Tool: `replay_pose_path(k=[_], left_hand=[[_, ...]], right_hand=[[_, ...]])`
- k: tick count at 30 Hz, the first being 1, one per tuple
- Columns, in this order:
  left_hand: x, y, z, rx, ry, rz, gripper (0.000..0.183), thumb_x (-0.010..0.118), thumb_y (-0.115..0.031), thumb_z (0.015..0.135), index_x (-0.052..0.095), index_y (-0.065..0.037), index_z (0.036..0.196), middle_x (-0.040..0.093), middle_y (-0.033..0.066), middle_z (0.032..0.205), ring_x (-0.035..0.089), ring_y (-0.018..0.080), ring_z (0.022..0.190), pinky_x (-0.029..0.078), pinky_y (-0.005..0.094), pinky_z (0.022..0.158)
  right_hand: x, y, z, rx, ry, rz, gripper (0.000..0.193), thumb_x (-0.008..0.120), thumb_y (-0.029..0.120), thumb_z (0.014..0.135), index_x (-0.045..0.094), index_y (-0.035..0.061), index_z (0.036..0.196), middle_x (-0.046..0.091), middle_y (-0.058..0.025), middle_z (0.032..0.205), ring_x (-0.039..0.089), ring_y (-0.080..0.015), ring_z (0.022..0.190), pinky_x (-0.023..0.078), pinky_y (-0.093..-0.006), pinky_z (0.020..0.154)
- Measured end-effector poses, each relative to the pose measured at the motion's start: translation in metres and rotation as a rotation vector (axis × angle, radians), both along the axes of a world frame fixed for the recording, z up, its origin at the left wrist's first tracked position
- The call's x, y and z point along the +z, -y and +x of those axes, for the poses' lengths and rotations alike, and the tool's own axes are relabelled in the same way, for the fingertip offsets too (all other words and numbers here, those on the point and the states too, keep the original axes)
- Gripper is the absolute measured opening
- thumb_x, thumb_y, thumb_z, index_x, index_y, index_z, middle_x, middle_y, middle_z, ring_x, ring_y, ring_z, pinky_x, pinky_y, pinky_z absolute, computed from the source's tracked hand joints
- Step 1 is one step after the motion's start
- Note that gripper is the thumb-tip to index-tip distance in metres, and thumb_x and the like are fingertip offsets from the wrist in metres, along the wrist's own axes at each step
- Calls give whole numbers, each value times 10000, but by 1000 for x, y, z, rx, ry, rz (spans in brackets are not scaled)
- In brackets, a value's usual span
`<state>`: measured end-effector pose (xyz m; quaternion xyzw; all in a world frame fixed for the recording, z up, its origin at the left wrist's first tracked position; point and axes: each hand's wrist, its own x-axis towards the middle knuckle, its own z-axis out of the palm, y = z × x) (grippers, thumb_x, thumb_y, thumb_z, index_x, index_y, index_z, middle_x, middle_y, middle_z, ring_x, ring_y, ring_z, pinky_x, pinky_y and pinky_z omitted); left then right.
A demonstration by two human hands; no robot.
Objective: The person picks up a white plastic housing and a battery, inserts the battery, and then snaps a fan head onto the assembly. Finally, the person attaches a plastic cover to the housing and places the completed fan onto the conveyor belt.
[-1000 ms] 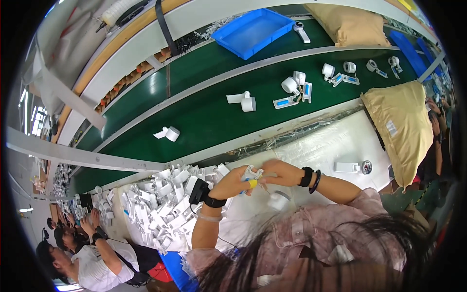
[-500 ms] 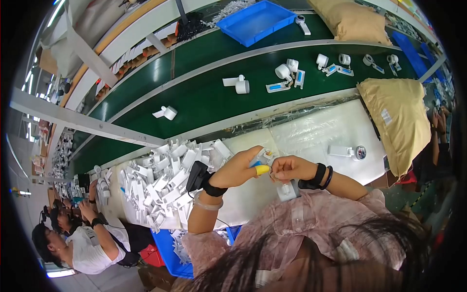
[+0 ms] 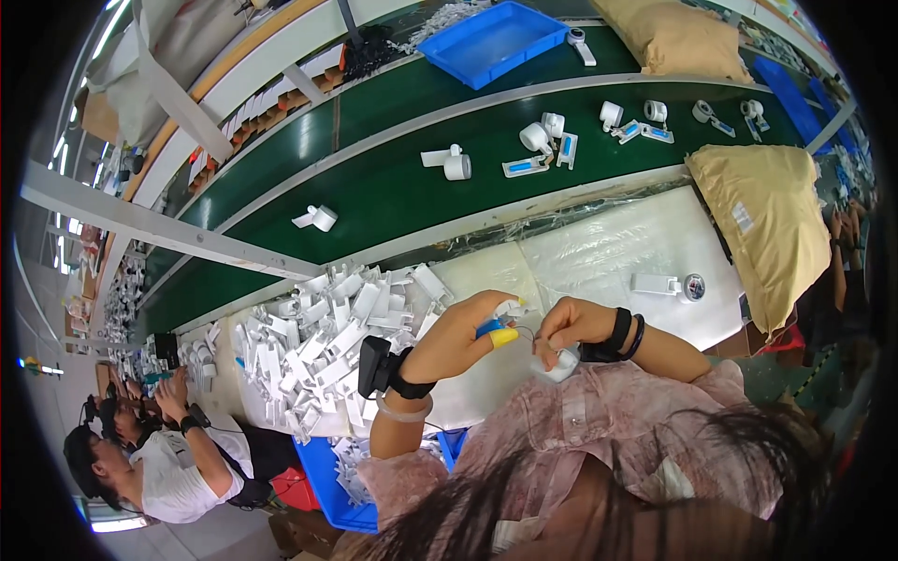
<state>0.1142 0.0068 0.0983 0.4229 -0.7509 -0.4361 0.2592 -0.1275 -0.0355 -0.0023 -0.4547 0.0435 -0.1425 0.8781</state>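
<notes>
My left hand (image 3: 460, 338) is closed around a small white part with a blue cylinder (image 3: 488, 326) in it; the yellow-covered thumb presses along its near side. Just to the right, my right hand (image 3: 578, 324) is bent with its fingertips pinched on a white rounded housing (image 3: 558, 366), which hangs close to my shirt. A thin dark wire (image 3: 531, 333) spans the gap between the two hands. Fingers partly hide both pieces. Left of my left hand lies a heap of white plastic housings (image 3: 327, 337) on the pale work surface (image 3: 486, 271).
A white handle with a round head (image 3: 692, 287) lies at right, near a brown paper sack (image 3: 762, 224). Beyond runs a green conveyor belt (image 3: 374, 206) carrying several white units. A blue tray (image 3: 505, 42) stands farther back. Another person (image 3: 187, 477) works at far left.
My right hand has drawn slightly right and toward me, widening the gap between the hands and showing the wire. Units on the right part of the belt have shifted a little left.
</notes>
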Motion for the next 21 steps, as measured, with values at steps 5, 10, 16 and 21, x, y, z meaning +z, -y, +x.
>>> replay_pose_path(k=[5, 10, 16, 21], left_hand=[[-29, -2, -4, 120, -19, -97, 292, 565, -71, 908, 549, -18, 1195, 641, 100, 935, 634, 164, 785, 490, 270, 713], [-84, -15, -29, 509, -290, 241, 210, 436, -48, 961, 486, -18, 1162, 607, 77, 853, 541, 96, 596, 443, 234, 534], [-93, -17, -49, 561, -591, 458, 330, 451, 26, 887, 439, -30, 1212, 550, 55, 772, 482, 85, 516, 416, 228, 424], [-90, -21, -60, 570, -642, 524, 384, 441, 66, 839, 431, -23, 1212, 552, 66, 820, 491, 92, 524, 431, 240, 435]], right_hand=[[8, -11, 4, -348, -402, -356, 133, 705, 56, 812, 578, 47, 849, 645, -29, 726, 589, -64, 620, 455, -229, 548], [9, -15, 10, -975, -546, -929, 127, 703, 56, 793, 588, 44, 847, 591, -62, 680, 571, -177, 622, 446, -270, 537], [10, -10, 13, -1121, -421, -1232, 166, 684, -15, 802, 626, 50, 943, 612, -72, 798, 585, -233, 716, 472, -306, 659], [9, -8, 5, -1013, -343, -1287, 203, 692, -30, 763, 633, 53, 938, 630, -74, 833, 584, -272, 827, 469, -347, 747]])
